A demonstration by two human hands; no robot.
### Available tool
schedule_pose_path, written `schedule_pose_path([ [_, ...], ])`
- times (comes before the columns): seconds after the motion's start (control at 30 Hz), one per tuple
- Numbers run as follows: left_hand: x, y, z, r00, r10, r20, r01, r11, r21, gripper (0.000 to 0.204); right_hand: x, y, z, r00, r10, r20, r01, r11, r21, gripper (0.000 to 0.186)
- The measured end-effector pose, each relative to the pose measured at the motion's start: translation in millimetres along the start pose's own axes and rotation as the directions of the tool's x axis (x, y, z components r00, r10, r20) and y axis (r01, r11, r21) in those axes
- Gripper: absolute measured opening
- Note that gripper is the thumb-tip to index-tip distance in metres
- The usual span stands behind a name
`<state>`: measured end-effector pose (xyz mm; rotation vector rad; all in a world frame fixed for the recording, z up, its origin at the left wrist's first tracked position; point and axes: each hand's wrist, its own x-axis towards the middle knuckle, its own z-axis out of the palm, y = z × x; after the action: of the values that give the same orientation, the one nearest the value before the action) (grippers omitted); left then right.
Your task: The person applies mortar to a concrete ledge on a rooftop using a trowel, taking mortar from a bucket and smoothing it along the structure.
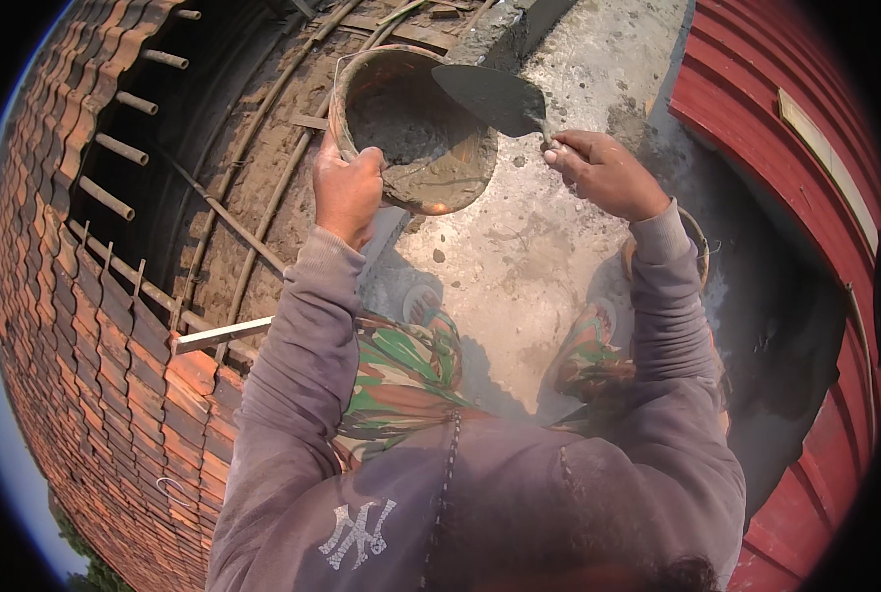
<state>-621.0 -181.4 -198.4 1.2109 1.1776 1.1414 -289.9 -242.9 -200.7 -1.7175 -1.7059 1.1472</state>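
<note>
My left hand (350, 189) grips the rim of a bucket (465, 183), tilting it so its mouth faces me. Grey wet mortar (386, 133) lies inside it and coats its walls. In my right hand (608, 173) is the handle of a trowel (500, 99), pinched between thumb and fingers. The trowel's broad blade is smeared with mortar and reaches left over the bucket's far right rim. Just beyond the blade stands a raised wall end (490, 37) with rough mortar on it.
I stand on a pale concrete ledge (510, 266) spotted with mortar. At left, a tiled roof (95, 365) borders an opening with bamboo poles (253, 187) and a white-edged batten (223, 333). Red metal roofing (756, 79) runs along the right. Another bucket (699, 247) sits partly behind my right forearm.
</note>
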Motion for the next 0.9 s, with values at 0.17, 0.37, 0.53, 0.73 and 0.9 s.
schedule_pose_path([
  [0.17,-17,4,22,0.99,-0.011,0.14,0.004,0.999,0.051,0.066,23,-23,21,0.999,-0.032,0.006,0.028,0.736,-0.677,0.034],
  [0.37,-26,-19,34,0.967,0.146,0.209,-0.189,0.96,0.205,0.068,1,-5,45,0.816,0.349,0.461,-0.37,0.928,-0.048,0.036],
  [0.53,-23,-14,24,0.987,-0.055,0.154,0.068,0.995,-0.08,0.056,-52,11,57,0.871,0.225,0.437,-0.432,0.775,0.461,0.035],
  [0.73,0,-9,21,0.982,-0.187,0.036,0.189,0.981,-0.049,0.055,-35,-2,53,0.948,0.134,0.288,-0.3,0.674,0.675,0.033],
  [0.9,22,-8,-6,0.976,-0.215,-0.038,0.208,0.969,-0.137,0.062,-7,3,62,0.969,0.086,0.232,-0.244,0.496,0.833,0.035],
])
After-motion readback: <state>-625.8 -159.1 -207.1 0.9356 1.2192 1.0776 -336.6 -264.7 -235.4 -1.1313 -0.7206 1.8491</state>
